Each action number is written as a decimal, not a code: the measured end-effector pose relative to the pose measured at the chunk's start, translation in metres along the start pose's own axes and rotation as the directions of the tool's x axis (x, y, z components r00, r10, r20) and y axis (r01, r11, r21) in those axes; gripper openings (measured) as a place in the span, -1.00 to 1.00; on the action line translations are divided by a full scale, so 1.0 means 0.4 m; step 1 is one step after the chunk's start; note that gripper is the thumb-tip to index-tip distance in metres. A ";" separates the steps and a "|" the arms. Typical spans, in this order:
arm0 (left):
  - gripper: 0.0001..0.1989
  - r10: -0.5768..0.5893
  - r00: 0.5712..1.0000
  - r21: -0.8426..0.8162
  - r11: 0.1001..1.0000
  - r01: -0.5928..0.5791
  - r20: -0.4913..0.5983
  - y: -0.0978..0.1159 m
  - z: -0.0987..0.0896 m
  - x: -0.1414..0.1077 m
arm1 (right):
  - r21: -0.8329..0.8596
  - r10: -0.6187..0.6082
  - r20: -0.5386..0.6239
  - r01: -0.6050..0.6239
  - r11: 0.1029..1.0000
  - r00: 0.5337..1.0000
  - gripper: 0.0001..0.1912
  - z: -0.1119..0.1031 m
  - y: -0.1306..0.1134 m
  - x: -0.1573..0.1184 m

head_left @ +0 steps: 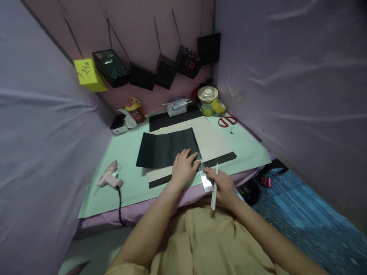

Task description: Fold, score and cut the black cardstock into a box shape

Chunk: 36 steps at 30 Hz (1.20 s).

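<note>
My left hand (185,166) lies flat with fingers spread, pressing on the right part of a creased sheet of black card (172,147). Its thumb and index finger reach the edge of a clear ruler (206,181), which sticks out past the table's front edge. In my right hand (225,189) is a white pen (214,191), held upright between the fingers. The fingertips of that hand also touch the ruler's side. Beneath the black card is a cream board (213,139) with a dark strip (220,159) along its near edge.
A hot glue gun (110,177) rests at the left, its cord hanging over the front edge. Red-handled scissors (228,121), yellow tape (218,107) and a container of pens (176,107) stand toward the back. Several decorated boxes (110,68) hang on the wall.
</note>
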State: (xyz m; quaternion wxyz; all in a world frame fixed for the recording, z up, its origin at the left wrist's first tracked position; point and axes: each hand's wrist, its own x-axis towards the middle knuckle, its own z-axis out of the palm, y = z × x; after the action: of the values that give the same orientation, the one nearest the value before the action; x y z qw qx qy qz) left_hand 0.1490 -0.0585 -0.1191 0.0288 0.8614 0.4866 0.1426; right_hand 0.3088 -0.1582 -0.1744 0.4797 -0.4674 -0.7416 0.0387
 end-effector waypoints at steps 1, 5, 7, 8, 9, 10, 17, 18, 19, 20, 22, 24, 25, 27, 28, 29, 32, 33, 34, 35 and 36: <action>-0.60 0.002 1.000 0.004 1.000 -0.002 -0.001 0.000 0.000 0.001 | 0.000 0.005 0.002 -0.005 1.000 1.000 -0.68 0.000 0.000 0.000; -0.61 0.017 1.000 0.025 1.000 -0.016 -0.009 0.000 0.002 0.005 | 0.007 0.019 0.012 -0.020 1.000 1.000 -0.71 -0.002 0.000 0.002; -0.61 0.027 1.000 0.029 0.999 -0.027 -0.009 0.001 0.002 0.007 | 0.007 0.025 0.011 -0.026 1.000 1.000 -0.72 -0.004 -0.002 0.004; -0.61 0.030 0.999 0.029 0.999 -0.030 -0.010 0.003 0.002 0.007 | 0.007 0.028 0.010 -0.028 1.000 1.000 -0.73 -0.006 -0.003 0.005; -0.61 0.030 0.999 0.027 0.999 -0.030 -0.011 0.004 0.001 0.008 | 0.007 0.032 0.013 -0.033 0.999 0.999 -0.74 -0.006 -0.004 0.006; -0.61 0.027 1.000 0.023 0.999 -0.027 -0.013 0.005 0.001 0.008 | 0.009 0.036 0.017 -0.036 0.999 0.999 -0.74 -0.007 -0.004 0.006; -0.61 -0.002 1.000 0.007 1.000 0.002 0.000 0.009 0.000 0.006 | 0.020 0.052 0.040 -0.053 0.998 0.998 -0.79 -0.010 -0.005 0.005; -0.61 -0.005 1.000 0.005 1.000 0.005 0.000 0.009 0.000 0.005 | 0.021 0.053 0.042 -0.053 0.998 0.998 -0.79 -0.011 -0.006 0.005; -0.60 -0.007 1.000 0.001 1.000 0.007 -0.001 0.009 0.000 0.005 | 0.020 0.052 0.042 -0.053 0.998 0.998 -0.79 -0.011 -0.007 0.005; -0.59 -0.007 1.000 -0.004 1.000 0.007 -0.005 0.009 0.000 0.004 | 0.019 0.049 0.041 -0.050 0.999 0.998 -0.78 -0.011 -0.007 0.006; -0.56 -0.009 1.000 -0.018 1.000 0.009 -0.017 0.009 -0.001 0.003 | 0.017 0.043 0.035 -0.044 0.999 0.998 -0.77 -0.011 -0.008 0.005; -0.54 -0.015 1.000 -0.034 0.999 0.014 -0.025 0.009 -0.002 0.002 | 0.017 0.043 0.037 -0.044 0.999 0.998 -0.76 -0.010 -0.009 0.005; -0.55 -0.018 1.000 -0.039 0.999 0.017 -0.023 0.009 -0.003 0.002 | 0.015 0.043 0.038 -0.044 0.999 0.998 -0.76 -0.010 -0.008 0.004; -0.61 -0.021 1.000 -0.044 0.999 0.020 -0.013 0.009 -0.005 0.000 | 0.011 0.043 0.040 -0.043 0.999 0.998 -0.76 -0.009 -0.008 0.004; -0.64 -0.020 1.000 -0.044 0.999 0.020 -0.009 0.009 -0.005 0.000 | 0.008 0.040 0.039 -0.041 0.999 0.998 -0.75 -0.009 -0.008 0.003; -0.66 -0.018 1.000 -0.043 0.999 0.017 -0.007 0.009 -0.006 -0.001 | 0.007 0.036 0.036 -0.037 0.999 0.999 -0.75 -0.009 -0.007 0.003; -0.68 -0.012 1.000 -0.041 0.999 0.011 -0.003 0.010 -0.006 -0.001 | 0.005 0.023 0.022 -0.023 1.000 0.999 -0.73 -0.008 -0.007 0.003; -0.68 -0.012 1.000 -0.040 0.999 0.012 0.000 0.010 -0.006 -0.001 | 0.003 0.021 0.017 -0.021 1.000 1.000 -0.72 -0.007 -0.007 0.003; -0.68 -0.014 1.000 -0.040 0.999 0.014 0.003 0.010 -0.006 -0.001 | 0.000 0.020 0.013 -0.020 1.000 1.000 -0.71 -0.007 -0.007 0.004; -0.68 -0.015 1.000 -0.039 0.999 0.016 0.005 0.009 -0.005 0.000 | -0.002 0.018 0.010 -0.018 1.000 1.000 -0.70 -0.008 -0.008 0.004; -0.68 -0.015 1.000 -0.038 0.999 0.015 0.005 0.009 -0.004 0.000 | -0.003 0.015 0.008 -0.015 1.000 1.000 -0.69 -0.008 -0.008 0.004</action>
State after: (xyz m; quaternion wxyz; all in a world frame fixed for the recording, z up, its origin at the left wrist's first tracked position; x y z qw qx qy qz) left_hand 0.1516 -0.0607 -0.1168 0.0475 0.8574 0.4901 0.1494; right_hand 0.3089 -0.1600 -0.1699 0.4759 -0.4735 -0.7399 0.0431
